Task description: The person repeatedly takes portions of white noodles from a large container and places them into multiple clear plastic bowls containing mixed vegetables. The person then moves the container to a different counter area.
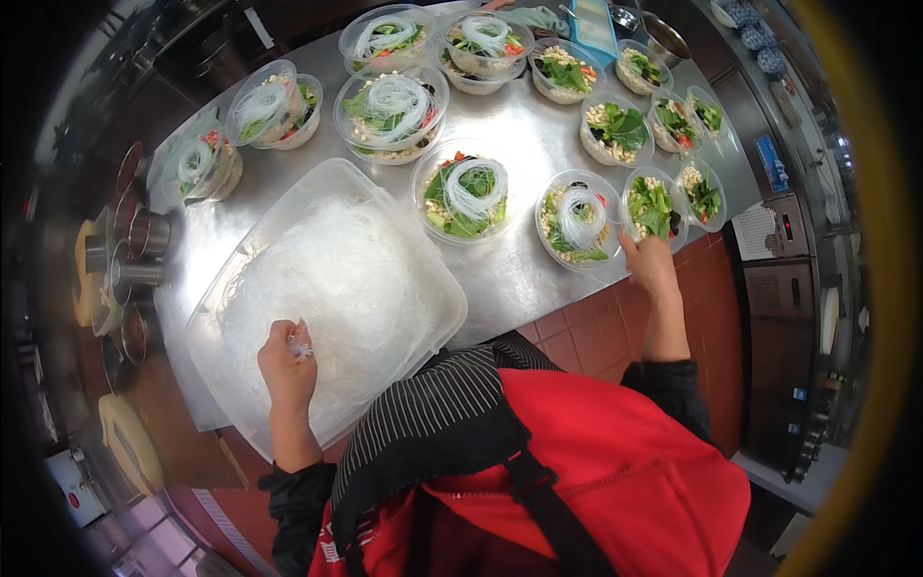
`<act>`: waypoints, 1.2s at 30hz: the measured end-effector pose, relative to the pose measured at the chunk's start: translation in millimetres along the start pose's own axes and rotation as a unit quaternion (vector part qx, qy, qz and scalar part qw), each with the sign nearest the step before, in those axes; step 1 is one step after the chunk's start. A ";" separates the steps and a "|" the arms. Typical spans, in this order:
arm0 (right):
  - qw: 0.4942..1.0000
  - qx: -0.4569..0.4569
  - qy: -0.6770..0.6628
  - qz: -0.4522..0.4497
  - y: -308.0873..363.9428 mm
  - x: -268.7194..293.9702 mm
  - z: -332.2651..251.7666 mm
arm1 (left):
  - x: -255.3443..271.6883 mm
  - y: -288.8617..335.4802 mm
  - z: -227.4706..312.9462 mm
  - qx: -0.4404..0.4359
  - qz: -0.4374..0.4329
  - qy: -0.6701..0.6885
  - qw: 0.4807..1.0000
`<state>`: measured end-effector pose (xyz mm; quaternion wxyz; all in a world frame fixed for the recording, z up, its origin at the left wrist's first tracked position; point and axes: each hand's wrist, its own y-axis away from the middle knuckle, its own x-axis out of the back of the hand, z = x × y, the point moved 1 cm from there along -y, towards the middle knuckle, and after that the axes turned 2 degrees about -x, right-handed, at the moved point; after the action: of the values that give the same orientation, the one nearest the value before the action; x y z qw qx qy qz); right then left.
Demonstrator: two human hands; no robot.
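Observation:
My left hand (288,361) is closed on a small clump of glass noodles, above the near left part of a large translucent tub (437,322). A big heap of glass noodles (327,279) fills the tub. My right hand (656,267) grips the near rim of a clear plastic bowl of greens (651,204) at the table's right side; its fingertips are partly hidden. Just left of it sits a bowl topped with a noodle coil (580,219). Another noodle-topped bowl (468,192) stands beyond the tub's right corner.
Several bowls of greens without noodles (615,130) crowd the right side of the steel table (519,298). Stacked noodle-topped bowls (389,111) line the back and left. A blue-rimmed container (594,34) stands at the far edge. Metal pots (144,234) flank the left side.

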<state>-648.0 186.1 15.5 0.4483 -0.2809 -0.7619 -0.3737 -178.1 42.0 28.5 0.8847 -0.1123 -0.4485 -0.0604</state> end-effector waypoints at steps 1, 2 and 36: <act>0.998 -0.037 -0.040 -0.032 7.0 -8.6 13.4 | 0.1 0.0 -0.5 0.003 -0.004 -0.003 1.000; 0.989 -0.088 -0.093 -0.070 13.0 -17.9 25.0 | 0.0 -0.4 -0.9 0.002 -0.003 0.002 1.000; 0.827 -0.042 -0.543 -0.138 23.4 -102.3 -109.9 | 3.7 -2.1 -5.9 -0.080 -0.040 -0.004 0.996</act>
<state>-533.1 99.4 -33.4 -0.1066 -0.3490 -0.8967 -0.2507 -171.7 38.4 28.4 0.8679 -0.1650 -0.4497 -0.1316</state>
